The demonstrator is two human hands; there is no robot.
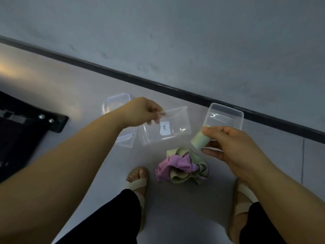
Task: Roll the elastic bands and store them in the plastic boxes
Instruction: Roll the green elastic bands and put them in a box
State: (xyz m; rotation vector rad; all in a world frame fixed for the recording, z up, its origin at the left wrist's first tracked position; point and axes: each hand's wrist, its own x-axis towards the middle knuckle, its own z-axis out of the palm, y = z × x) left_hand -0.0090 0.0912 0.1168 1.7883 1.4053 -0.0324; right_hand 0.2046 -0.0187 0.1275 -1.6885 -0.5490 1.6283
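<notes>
A green band is rolled up into a short fat roll. It is held in the right hand. The fingers are curled round it on top and the thumb is pressed under it. It is likely held tight like this so that the roll is not let spring open. The roll is kept up in the air, just beside a clear box.

That clear box is pinched at its rim by the fingers of the left hand. The box is tipped. It is probably held this way so that the roll can be slid in with ease. A small white label is seen on it. It cannot be told if the box is touching the floor.

More bands, pink and green, are left in a loose heap on the floor, under the roll. They are not rolled yet, so much of the job is not done.

A second clear box is set on the floor near the dark strip at the foot of the wall. It is open, and nothing is seen in it. Something clear with a lid is seen behind the left hand.

Two feet in pale sandals are planted near the heap. A black thing with screws is seen far to the left.
</notes>
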